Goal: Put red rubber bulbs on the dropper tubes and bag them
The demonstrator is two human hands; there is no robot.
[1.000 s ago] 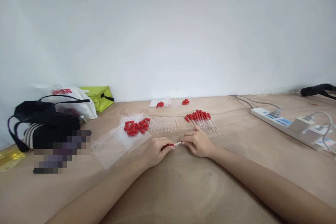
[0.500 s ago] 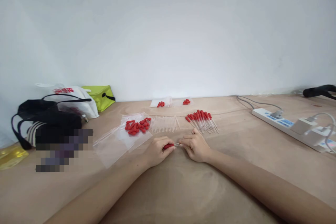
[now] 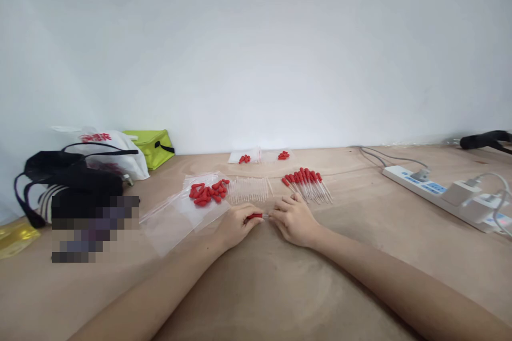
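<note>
Close by on the table (image 3: 240, 298), the left hand (image 3: 237, 225) is almost closed, with its thumb and fingers pinching a red rubber bulb (image 3: 255, 216). Just beside it, the right hand (image 3: 296, 222) is curled nearly shut around a thin clear tube (image 3: 265, 216), which points at the bulb; I can't tell how far in it goes. If the two don't line up, I think the tube could slip off. If the right hand pushes too hard, the tube could bend or snap. Past the left hand, loose red bulbs (image 3: 208, 195) lie on a clear bag (image 3: 168, 232), and a bump could make them roll. Beyond, stray fingers could knock the row of bare tubes (image 3: 248, 190) or the red-topped tubes (image 3: 308, 180) crooked. Farthest off, two small bags (image 3: 235, 156) by the wall (image 3: 312, 53) look safe to me.
</note>
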